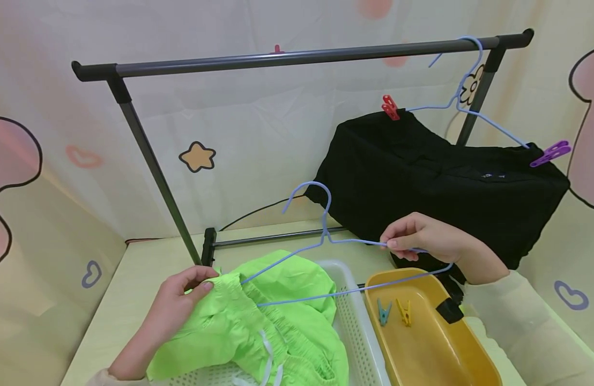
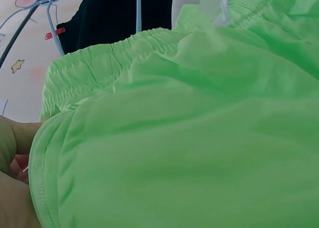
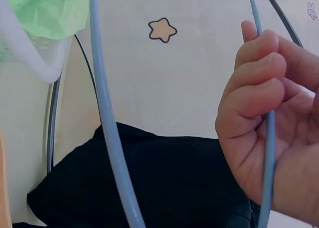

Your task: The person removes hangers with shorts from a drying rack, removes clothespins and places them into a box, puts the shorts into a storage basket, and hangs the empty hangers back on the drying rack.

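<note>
My left hand [image 1: 181,300] pinches the elastic waistband of bright green shorts [image 1: 297,327] with white drawstrings. In the left wrist view the green cloth [image 2: 164,128] fills most of the picture, and part of the left hand [image 2: 17,163] shows at its edge. My right hand [image 1: 422,241] grips a blue wire hanger [image 1: 359,241] by its right shoulder, with fingers curled round the wire in the right wrist view. The hanger's left end goes inside the shorts' waistband and is hidden there. Its hook points up, apart from the rack.
A dark rack bar [image 1: 277,60] spans the back. Black clothing [image 1: 422,171] hangs at right from another blue hanger [image 1: 463,80], with a red clip [image 1: 390,108] and a purple clip [image 1: 550,153]. Below are a white basket [image 1: 357,321] and a yellow tray [image 1: 437,354] holding two clothespins [image 1: 404,312].
</note>
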A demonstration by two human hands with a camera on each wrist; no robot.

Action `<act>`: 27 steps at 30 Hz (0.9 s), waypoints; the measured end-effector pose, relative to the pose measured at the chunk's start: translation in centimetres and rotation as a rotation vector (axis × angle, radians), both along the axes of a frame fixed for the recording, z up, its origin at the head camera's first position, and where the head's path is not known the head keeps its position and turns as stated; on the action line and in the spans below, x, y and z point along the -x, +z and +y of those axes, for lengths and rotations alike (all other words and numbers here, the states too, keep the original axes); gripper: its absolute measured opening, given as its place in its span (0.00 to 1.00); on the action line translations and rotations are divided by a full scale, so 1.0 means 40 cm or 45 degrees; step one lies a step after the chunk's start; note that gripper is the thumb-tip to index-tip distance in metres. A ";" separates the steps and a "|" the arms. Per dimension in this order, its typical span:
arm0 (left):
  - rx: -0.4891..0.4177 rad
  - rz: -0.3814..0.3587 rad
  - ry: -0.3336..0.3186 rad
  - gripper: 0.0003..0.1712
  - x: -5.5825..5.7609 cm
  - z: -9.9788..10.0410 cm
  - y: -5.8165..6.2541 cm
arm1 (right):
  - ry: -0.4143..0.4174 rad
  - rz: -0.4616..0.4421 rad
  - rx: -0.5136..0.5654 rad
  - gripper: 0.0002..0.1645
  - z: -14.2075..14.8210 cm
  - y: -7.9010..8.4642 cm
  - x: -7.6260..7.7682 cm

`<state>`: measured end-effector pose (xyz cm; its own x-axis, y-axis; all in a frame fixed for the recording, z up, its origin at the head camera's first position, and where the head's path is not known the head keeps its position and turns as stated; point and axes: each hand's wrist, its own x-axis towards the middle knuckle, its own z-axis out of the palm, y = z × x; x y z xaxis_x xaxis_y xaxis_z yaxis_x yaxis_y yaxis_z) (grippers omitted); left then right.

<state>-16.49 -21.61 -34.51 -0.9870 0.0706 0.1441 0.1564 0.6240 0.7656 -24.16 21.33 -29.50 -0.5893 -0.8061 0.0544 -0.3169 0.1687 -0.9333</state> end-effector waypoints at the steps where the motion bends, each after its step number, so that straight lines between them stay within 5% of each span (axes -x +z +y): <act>1: 0.001 -0.009 0.004 0.09 0.001 -0.005 -0.003 | -0.002 0.002 0.005 0.14 0.003 0.002 -0.001; 20: 0.019 -0.058 0.082 0.10 -0.007 -0.070 -0.026 | -0.068 0.099 0.077 0.16 0.035 0.044 -0.008; 27: 0.004 -0.121 0.071 0.10 -0.012 -0.095 -0.032 | -0.207 0.035 0.100 0.15 0.027 0.062 -0.004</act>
